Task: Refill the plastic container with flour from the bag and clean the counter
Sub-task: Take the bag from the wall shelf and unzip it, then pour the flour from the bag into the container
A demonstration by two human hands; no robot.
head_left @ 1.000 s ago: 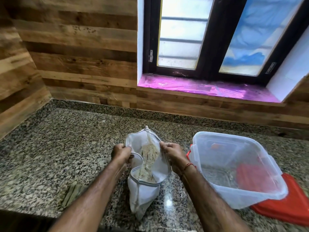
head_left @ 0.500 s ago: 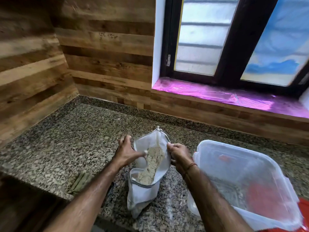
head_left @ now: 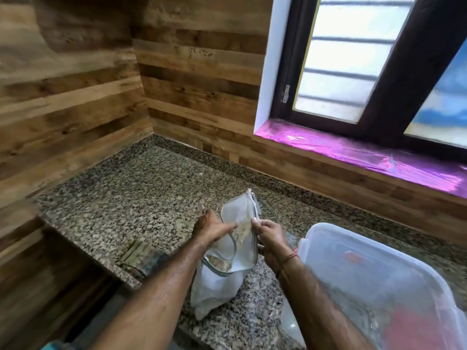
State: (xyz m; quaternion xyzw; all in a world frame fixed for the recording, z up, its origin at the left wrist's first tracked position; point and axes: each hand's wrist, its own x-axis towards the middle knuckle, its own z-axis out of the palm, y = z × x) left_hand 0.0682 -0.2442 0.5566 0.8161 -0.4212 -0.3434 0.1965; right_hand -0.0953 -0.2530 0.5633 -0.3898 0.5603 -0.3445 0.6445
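Both bare arms reach forward, forearms slanting in toward each other. Left hand [head_left: 212, 227]: back up, fingers pointing right, pinching left edge of bag [head_left: 217, 286]. Right hand [head_left: 271, 233]: fingers curled, thumb and fingertips pinching right edge, a bit higher up. Red thread [head_left: 288, 258] round right wrist. Hands close, not touching.

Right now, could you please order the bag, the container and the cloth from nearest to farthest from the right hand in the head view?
1. Bag: its rim is pinched by the right hand.
2. Container: just to the right.
3. Cloth: far off to the left.
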